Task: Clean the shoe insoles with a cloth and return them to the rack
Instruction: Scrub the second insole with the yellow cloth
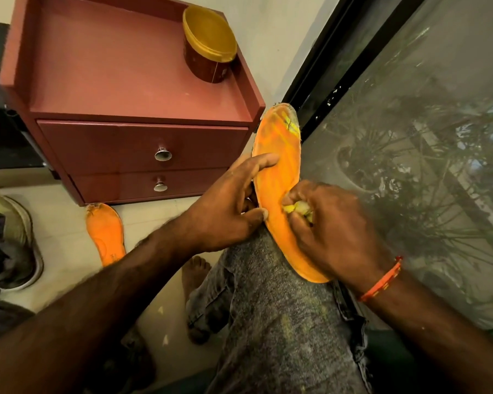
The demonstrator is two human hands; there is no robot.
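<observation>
While the orange insole (276, 177) is lying along the person's raised knee (271, 268), the right hand (333, 228) is curling its fingers round a bunched yellowish cloth (300, 209) and pressing it onto the insole's middle. Just beside it, the left hand (228, 211) is pinching the insole's near edge, forefinger stretched along the surface. Beyond both hands, the worn toe end is looking grimy, so this one seems partly wiped. Well left of the left hand, a second insole (106, 234) is waiting on the floor (66, 228); neither is racked yet.
</observation>
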